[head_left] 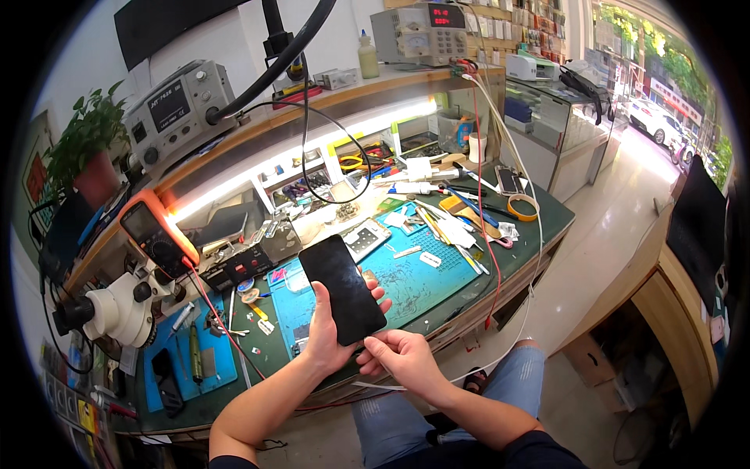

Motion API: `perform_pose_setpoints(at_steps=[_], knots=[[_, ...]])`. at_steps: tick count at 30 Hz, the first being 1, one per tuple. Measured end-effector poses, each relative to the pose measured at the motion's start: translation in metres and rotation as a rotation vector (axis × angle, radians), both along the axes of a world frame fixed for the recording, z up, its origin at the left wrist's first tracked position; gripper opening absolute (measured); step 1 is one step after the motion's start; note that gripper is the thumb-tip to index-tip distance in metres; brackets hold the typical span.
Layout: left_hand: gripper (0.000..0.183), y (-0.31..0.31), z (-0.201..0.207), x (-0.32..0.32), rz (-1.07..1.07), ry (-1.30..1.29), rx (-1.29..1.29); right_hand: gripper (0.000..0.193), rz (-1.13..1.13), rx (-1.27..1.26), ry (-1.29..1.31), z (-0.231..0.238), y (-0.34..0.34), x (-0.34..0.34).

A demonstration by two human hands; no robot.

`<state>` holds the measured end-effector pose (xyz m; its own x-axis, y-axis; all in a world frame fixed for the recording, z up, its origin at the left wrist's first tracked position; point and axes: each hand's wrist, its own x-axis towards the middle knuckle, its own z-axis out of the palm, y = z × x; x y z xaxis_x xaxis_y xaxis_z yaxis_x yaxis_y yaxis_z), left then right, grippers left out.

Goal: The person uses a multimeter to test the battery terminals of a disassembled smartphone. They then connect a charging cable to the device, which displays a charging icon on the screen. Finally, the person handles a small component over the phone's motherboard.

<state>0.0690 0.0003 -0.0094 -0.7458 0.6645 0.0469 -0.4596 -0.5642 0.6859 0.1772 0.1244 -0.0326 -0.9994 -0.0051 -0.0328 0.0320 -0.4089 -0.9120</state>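
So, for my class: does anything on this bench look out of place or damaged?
Mostly untidy: slim tools lie scattered at mixed angles around the right end of the blue mat, and a red lead dangles over the front edge of the bench, where it might snag. The phone in the left hand shows no clear damage.

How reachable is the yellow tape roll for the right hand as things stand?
Probably yes: the right hand is at the lower edge of the phone, but the red lead seems to hang between hand and tape roll.
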Motion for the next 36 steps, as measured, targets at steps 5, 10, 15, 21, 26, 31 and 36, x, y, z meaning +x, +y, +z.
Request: perform_pose_setpoints(at_steps=[5,10,15,21,26,31,36], knots=[[0.086,-0.001,0.012,0.004,0.020,-0.048,0.001,0.031,0.011,0.035,-0.013,0.007,0.003,0.005],[0.086,-0.004,0.009,0.001,-0.003,-0.039,0.004,0.035,-0.008,-0.031,0.000,0.006,0.005,0.008],[0.090,-0.002,0.011,0.003,0.016,0.053,-0.050,0.031,-0.048,0.007,-0.003,0.005,0.004,0.007],[0.080,-0.002,0.002,0.007,0.043,0.306,-0.060,0.020,-0.282,0.104,0.012,0.004,0.001,0.008],[0.082,0.002,-0.012,0.005,0.066,0.344,0.018,0.015,-0.445,0.304,0.136,-0.006,-0.005,0.004],[0.083,0.000,-0.014,-0.001,0.059,0.338,0.019,0.014,-0.454,0.357,0.130,0.002,-0.006,0.004],[0.081,0.001,-0.013,0.000,0.058,0.333,0.020,0.015,-0.446,0.327,0.132,0.002,-0.006,0.004]])
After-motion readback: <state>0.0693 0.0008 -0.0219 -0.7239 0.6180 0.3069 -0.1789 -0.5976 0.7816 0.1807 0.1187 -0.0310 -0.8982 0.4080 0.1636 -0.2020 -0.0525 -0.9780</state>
